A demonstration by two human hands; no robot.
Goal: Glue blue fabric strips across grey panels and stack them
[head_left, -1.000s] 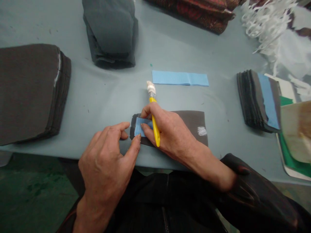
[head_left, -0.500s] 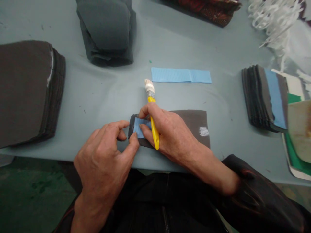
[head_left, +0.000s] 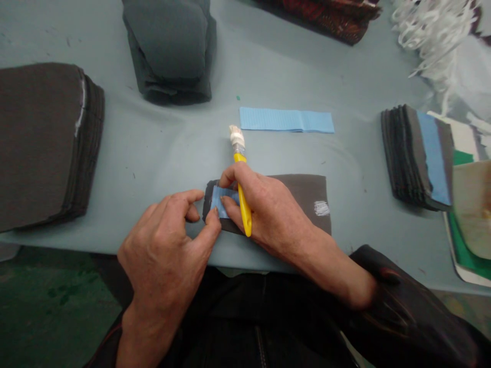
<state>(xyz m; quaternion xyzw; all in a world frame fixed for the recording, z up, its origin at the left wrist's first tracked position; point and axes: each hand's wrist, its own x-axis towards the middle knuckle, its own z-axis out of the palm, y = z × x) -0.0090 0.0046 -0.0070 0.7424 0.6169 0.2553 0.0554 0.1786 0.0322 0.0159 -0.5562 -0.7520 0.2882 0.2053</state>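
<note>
A dark grey-brown fabric piece [head_left: 299,191] lies flat near the table's front edge, a blue strip [head_left: 218,204] across its left part and a white patch [head_left: 321,208] near its right end. My right hand [head_left: 268,204] rests over the piece, fingertips on the blue strip. It also holds a paintbrush [head_left: 241,168] with a yellow handle; the white-coated bristles point away from me. My left hand [head_left: 164,235] is at the piece's left end, thumb and index finger apart. Its thumb tip touches the blue strip's lower edge, while the index fingertip is by the dark left edge.
Beyond my hands lies a loose light blue strip [head_left: 286,120]. Stacks of dark fabric stand at left [head_left: 38,143] and right [head_left: 406,153], the right one banded blue. Folded grey cloth [head_left: 169,46] sits behind. White cords [head_left: 433,25] and a beige container [head_left: 475,209] are at right.
Almost nothing differs. Both hands keep their places on the fabric piece, and the view has shifted very slightly.
</note>
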